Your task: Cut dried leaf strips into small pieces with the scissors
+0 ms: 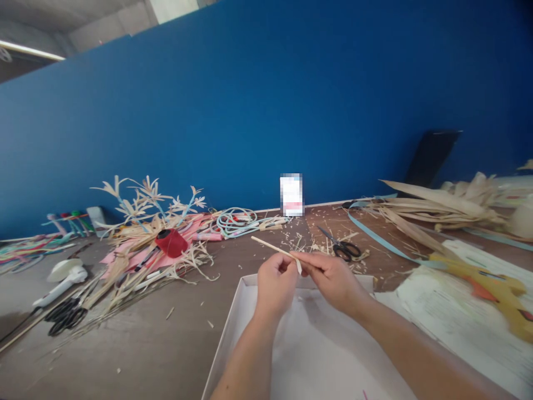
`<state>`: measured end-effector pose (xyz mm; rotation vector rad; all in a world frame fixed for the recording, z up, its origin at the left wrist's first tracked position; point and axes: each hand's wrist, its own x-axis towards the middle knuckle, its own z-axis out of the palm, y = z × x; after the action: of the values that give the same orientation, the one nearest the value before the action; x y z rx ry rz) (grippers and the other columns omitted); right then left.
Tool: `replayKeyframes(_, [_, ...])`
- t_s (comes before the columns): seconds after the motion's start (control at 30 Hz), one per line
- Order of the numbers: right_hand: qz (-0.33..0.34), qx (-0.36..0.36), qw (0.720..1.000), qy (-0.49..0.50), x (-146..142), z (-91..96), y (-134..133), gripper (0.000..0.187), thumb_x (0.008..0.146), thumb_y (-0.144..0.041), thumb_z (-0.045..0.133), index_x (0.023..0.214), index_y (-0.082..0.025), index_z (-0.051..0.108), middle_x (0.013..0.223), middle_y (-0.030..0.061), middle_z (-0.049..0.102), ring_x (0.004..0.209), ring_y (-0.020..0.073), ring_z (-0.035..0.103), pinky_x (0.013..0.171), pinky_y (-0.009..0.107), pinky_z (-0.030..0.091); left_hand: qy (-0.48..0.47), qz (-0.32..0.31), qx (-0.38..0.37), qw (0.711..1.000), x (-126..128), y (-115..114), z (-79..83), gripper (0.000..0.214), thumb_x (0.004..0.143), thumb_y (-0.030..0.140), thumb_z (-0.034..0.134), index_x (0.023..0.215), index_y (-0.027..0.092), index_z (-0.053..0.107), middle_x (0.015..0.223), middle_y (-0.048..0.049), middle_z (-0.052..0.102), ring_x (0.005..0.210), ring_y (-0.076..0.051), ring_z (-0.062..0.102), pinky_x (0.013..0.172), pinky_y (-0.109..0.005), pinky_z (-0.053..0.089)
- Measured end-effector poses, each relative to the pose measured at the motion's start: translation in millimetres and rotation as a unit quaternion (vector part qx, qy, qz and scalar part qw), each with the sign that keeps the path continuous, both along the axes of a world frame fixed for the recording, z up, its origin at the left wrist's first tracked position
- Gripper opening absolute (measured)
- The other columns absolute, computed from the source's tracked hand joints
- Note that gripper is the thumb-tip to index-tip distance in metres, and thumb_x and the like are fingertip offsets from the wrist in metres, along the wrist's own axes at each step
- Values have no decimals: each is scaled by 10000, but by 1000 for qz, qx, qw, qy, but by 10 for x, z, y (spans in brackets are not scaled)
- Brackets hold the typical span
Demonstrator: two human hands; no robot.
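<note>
Held out above a white shallow box, both hands meet at a thin pale stick. My left hand is closed around it, and the stick points up and to the left from the fingers. On the other side, my right hand pinches at the stick's near end, where a narrow pale strip like dried husk sticks out between the hands. Whether the strip is wrapped around the stick cannot be made out. Just beyond my right hand lie black-handled scissors with scattered clippings.
To the left are husk flowers on blue stems, a red thread spool, a white glue gun and black scissors. Coiled pale blue cord lies further back. Dried husks and a yellow piece are right. A blue partition stands behind.
</note>
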<state>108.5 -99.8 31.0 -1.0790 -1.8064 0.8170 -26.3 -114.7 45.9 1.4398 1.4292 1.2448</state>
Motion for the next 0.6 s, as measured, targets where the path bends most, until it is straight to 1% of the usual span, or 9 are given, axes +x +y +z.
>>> replayKeyframes(0.03, [-18,11,1000,-11,7,-14,4,316,839,-273,449,1095,-277,635,777,19,644,734,155,572,708,283,445,-9,1,-8,1000,-4,9,-13,139,680,210,487,593,158,581,559,19,555,526,-86,446,517,-191,340])
replayKeyframes(0.1, [-61,8,998,-17,35,-39,32,325,829,-275,454,1103,-284,629,784,16,652,718,157,576,688,281,446,-25,3,-30,999,-11,27,-43,122,669,215,493,610,158,583,535,31,533,483,-72,410,489,-187,320])
replayKeyframes(0.17, [-111,-21,994,-1,81,-46,79,328,815,-310,469,1098,-277,632,742,10,648,606,141,549,595,266,438,-44,-5,-58,997,-18,43,-75,123,663,226,497,646,157,597,531,34,532,439,-58,369,455,-184,295])
replayKeyframes(0.23, [-148,-65,985,53,129,-25,128,360,804,-358,480,1127,-265,608,696,1,625,471,105,459,470,242,385,-66,-15,-82,994,-26,59,-105,142,661,240,503,681,152,613,541,29,540,413,-49,340,424,-182,266])
replayKeyframes(0.3, [-153,-108,971,146,163,21,156,439,796,-393,491,1212,-259,525,684,-8,598,425,80,393,409,219,327,-93,-18,-100,990,-35,75,-128,166,662,254,507,706,144,623,546,22,541,400,-45,320,398,-182,234])
replayKeyframes(0.37, [-119,-152,954,231,171,73,150,515,787,-408,512,1272,-248,442,667,-17,571,428,70,386,395,200,296,-112,-14,-108,988,-40,89,-143,180,661,260,509,723,138,625,553,18,543,396,-45,313,383,-183,214])
replayKeyframes(0.43, [-54,-211,938,270,154,105,118,540,777,-414,535,1272,-229,426,650,-20,553,430,64,396,386,185,268,-111,-7,-102,989,-40,94,-148,178,657,262,517,726,137,624,559,14,550,399,-46,324,384,-182,221])
replayKeyframes(0.53, [53,-290,923,249,92,74,68,532,772,-420,551,1247,-203,446,642,-9,563,446,69,441,383,175,241,-86,6,-81,993,-26,82,-129,162,664,280,528,693,142,608,559,11,559,417,-55,367,410,-182,265])
replayKeyframes(0.6, [91,-302,923,219,46,14,57,526,765,-415,567,1230,-187,468,643,-2,575,489,83,483,400,175,255,-74,3,-67,995,-15,62,-98,154,683,288,517,662,150,584,546,14,556,435,-66,402,435,-186,296])
